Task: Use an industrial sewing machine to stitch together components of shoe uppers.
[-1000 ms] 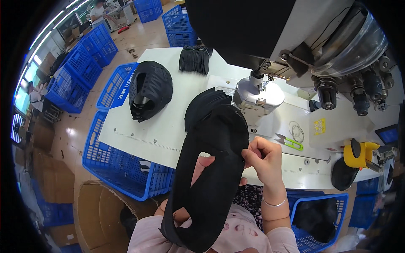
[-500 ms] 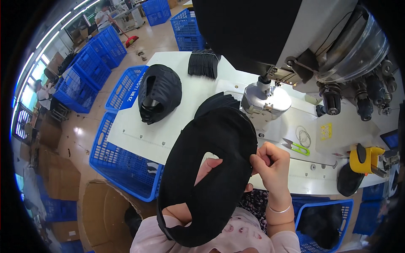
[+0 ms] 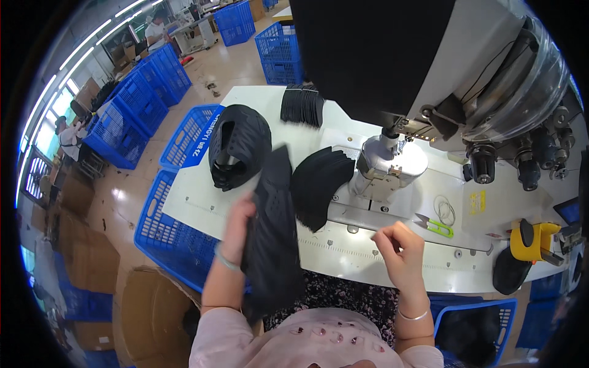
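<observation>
My left hand (image 3: 236, 226), blurred, is closed round the left edge of a black fabric piece (image 3: 273, 227). The piece hangs nearly upright in front of me, also smeared by motion, with faint raised marks on its surface. My right hand (image 3: 402, 254) is over the table's front edge, thumb and forefinger pinched, and no object shows in them. Between the hands lies a fanned stack of curved black pieces (image 3: 320, 184). Left of it, a nested pile of black moulded fabric pieces (image 3: 239, 146) with an opening stands on the white table (image 3: 196, 199).
Beyond the stack stands a sewing machine (image 3: 389, 162) with a lit needle area. Green-handled thread snips (image 3: 437, 227) lie to the right, near a yellow holder (image 3: 532, 240). Another black stack (image 3: 300, 105) sits at the back. A blue crate (image 3: 153, 233) and a cardboard box (image 3: 147, 313) are lower left.
The black fabric piece has swung left and turned edge-on, uncovering the curved stack. My right hand has let go of its edge. My left hand has come into view at its left edge.
</observation>
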### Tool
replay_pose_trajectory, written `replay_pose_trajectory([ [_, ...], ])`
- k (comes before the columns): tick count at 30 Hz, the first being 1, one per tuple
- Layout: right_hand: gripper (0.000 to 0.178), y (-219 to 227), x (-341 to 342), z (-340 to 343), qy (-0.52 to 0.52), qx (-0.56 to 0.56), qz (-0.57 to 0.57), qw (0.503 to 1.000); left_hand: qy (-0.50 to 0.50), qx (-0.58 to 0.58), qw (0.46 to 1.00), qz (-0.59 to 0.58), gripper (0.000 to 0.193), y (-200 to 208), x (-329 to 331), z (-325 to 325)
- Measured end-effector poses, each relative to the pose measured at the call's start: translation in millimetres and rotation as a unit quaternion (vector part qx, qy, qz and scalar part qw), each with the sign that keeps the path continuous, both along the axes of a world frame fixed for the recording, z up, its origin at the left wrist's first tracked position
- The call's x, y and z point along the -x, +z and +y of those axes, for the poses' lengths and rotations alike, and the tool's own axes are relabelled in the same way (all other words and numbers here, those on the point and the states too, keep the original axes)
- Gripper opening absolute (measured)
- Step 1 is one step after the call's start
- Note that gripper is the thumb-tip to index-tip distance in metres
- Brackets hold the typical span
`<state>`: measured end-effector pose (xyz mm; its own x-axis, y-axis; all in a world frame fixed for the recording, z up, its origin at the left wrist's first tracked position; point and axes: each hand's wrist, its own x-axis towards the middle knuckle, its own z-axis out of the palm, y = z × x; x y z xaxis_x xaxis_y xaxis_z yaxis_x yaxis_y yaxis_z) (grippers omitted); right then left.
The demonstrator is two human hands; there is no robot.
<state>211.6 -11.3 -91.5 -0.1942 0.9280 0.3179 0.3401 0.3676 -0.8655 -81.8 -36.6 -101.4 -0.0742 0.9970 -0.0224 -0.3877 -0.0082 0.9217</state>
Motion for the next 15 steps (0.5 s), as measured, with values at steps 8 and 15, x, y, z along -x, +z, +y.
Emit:
replay_pose_trajectory([
  [8,0.010,-23,-10,-4,-0.009,0.010,-0.014,1.000,0.321,-0.049,0.694,0.643,0.058,12,144,110],
  [15,0.010,-22,-15,-11,-0.008,-0.008,-0.045,0.999,0.268,0.093,0.805,0.521,0.073,-21,201,170],
])
